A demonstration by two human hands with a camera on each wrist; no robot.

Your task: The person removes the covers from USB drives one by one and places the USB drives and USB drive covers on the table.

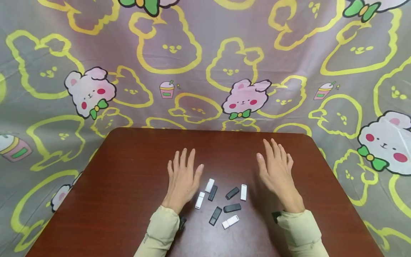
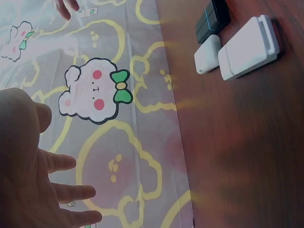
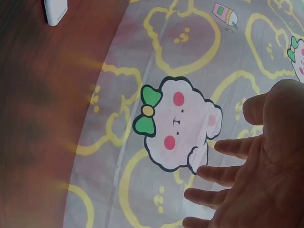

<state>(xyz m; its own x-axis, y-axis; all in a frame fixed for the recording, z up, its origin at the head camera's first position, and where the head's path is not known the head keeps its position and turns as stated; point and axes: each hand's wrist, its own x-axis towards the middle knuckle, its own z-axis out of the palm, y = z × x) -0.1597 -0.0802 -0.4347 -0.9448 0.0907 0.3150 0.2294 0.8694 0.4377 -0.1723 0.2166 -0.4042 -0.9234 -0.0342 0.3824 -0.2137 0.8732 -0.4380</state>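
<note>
Several USB flash drives, some white and some black, lie scattered on the table between the two hands. My left hand (image 1: 183, 182) is held left of them with its fingers spread and nothing in it. Nearest to it are a white USB drive (image 1: 199, 200), another white drive (image 1: 209, 186) and a black drive (image 1: 213, 193). On the other side, my right hand (image 1: 278, 175) holds nothing, fingers extended. A white drive (image 1: 243, 192) lies closest to it. In the left wrist view, a white drive (image 2: 249, 47) appears large beside a black one (image 2: 212, 20).
Beneath everything is a dark reddish-brown wooden table (image 1: 135, 167) with rounded far corners. Behind it hangs a grey cloth (image 1: 199, 21) printed with yellow outlines and white cartoon animals. More drives, such as a black one (image 1: 215, 216) and a white one (image 1: 230, 222), lie nearer the front.
</note>
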